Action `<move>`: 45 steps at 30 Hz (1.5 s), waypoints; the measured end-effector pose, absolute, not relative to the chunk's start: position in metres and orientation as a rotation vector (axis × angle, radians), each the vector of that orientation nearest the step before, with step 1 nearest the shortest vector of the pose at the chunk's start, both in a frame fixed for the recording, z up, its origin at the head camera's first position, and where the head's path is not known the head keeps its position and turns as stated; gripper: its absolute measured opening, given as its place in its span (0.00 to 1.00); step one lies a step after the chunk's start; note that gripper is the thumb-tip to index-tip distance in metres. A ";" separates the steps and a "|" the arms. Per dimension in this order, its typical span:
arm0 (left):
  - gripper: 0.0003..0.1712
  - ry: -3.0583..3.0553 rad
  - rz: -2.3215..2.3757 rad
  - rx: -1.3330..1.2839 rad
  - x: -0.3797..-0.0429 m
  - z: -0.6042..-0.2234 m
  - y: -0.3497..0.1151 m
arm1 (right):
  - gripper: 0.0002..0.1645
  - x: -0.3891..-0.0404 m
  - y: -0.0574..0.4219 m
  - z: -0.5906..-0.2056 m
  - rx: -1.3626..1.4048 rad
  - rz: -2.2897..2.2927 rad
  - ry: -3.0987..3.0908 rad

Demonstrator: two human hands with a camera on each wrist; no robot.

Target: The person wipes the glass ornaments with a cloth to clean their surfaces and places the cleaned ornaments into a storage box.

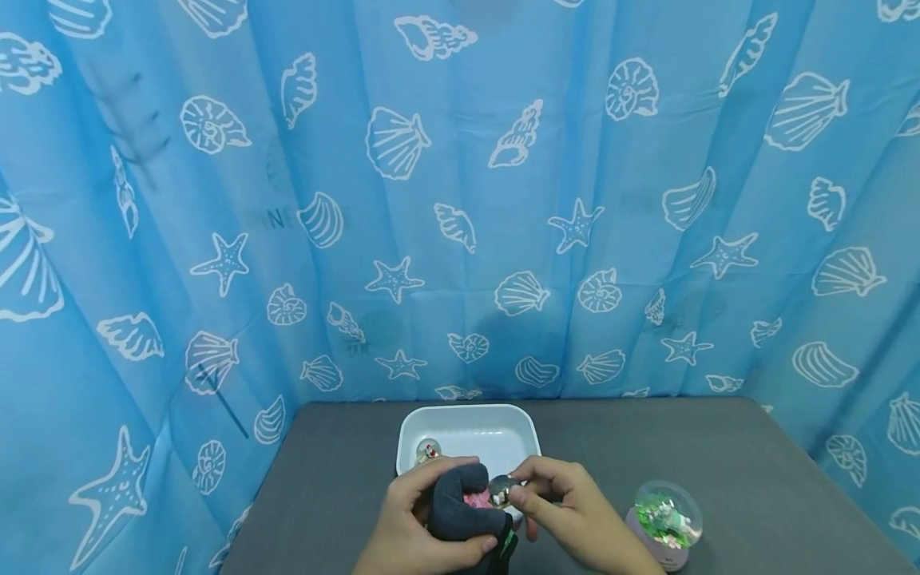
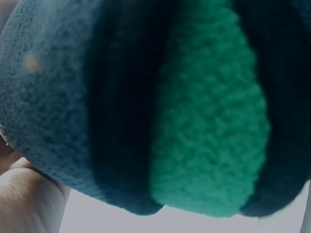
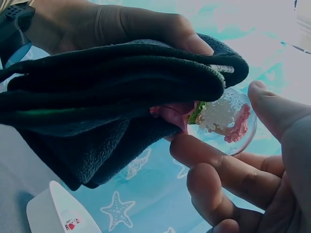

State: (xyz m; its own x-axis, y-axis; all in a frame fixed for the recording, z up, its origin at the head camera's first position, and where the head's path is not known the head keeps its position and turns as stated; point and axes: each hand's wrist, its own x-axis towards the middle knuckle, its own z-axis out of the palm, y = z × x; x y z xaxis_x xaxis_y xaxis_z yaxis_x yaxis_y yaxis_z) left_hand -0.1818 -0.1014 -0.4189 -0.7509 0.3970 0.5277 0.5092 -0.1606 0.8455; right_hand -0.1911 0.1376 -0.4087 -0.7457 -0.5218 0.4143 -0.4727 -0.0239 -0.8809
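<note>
My left hand (image 1: 406,533) grips a folded dark grey-blue towel (image 1: 454,505), its thumb along the upper fold in the right wrist view. The towel's green side (image 2: 209,116) shows between the folds in the left wrist view. A small snow globe (image 3: 221,119) pokes out of the towel, with a clear dome, white and pink bits inside and a pink base partly covered by the cloth. Thumb and fingers of my right hand (image 1: 571,511) hold the globe about its dome in the head view. The covered part of the base is hidden.
Behind the hands stands a white basin (image 1: 496,414) on the grey table (image 1: 596,447). Inside its left end lies another clear globe (image 1: 429,450) with a red-and-white figure. A larger snow globe (image 1: 664,519) with green contents stands right of the right forearm. A blue shell-print curtain (image 1: 467,271) hangs behind.
</note>
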 end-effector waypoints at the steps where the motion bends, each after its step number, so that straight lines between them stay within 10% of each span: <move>1: 0.37 -1.979 -2.070 -1.075 -0.182 -0.419 -0.101 | 0.13 -0.191 0.138 -0.408 -1.094 -1.929 2.167; 15: 0.36 -1.918 -1.940 -0.995 -0.185 -0.422 -0.102 | 0.16 -0.190 0.133 -0.410 -1.104 -1.919 2.198; 23: 0.37 -1.887 -1.887 -0.980 -0.186 -0.421 -0.103 | 0.39 -0.188 0.135 -0.412 -1.372 -1.910 2.225; 45: 0.37 -1.883 -1.910 -0.987 -0.185 -0.421 -0.102 | 0.32 -0.192 0.136 -0.413 -1.556 -1.901 2.332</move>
State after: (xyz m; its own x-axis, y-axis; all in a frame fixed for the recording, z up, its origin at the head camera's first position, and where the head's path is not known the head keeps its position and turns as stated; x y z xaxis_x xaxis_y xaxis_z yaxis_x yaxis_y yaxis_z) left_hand -0.1845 -0.1020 -0.4212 -0.7263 0.2587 0.6368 0.6331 -0.1088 0.7663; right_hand -0.1918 0.1359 -0.4126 -0.5542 -0.4865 0.6754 -0.7596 -0.0364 -0.6494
